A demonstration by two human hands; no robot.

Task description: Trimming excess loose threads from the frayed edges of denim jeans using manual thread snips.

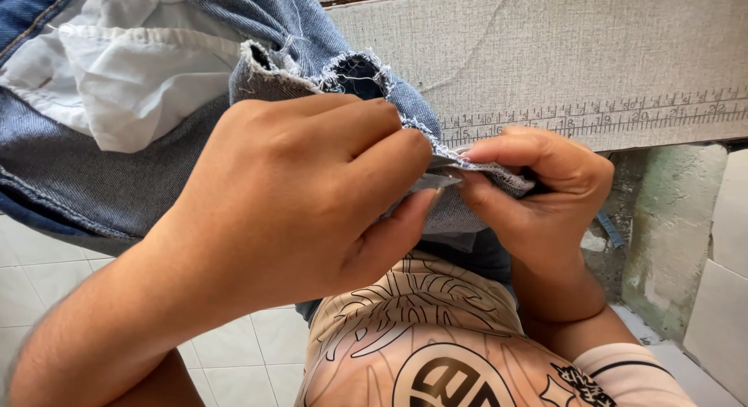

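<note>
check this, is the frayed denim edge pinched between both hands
Yes, the left hand and right hand both pinch the frayed denim edge between their fingertips.

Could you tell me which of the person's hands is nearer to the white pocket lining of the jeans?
Left. The left hand lies just below and right of the white pocket lining; the right hand pinches the frayed denim edge further right.

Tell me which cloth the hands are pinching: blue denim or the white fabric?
The blue denim: both hands, left hand and right hand, pinch its frayed edge. The white fabric lies untouched at upper left.
</note>
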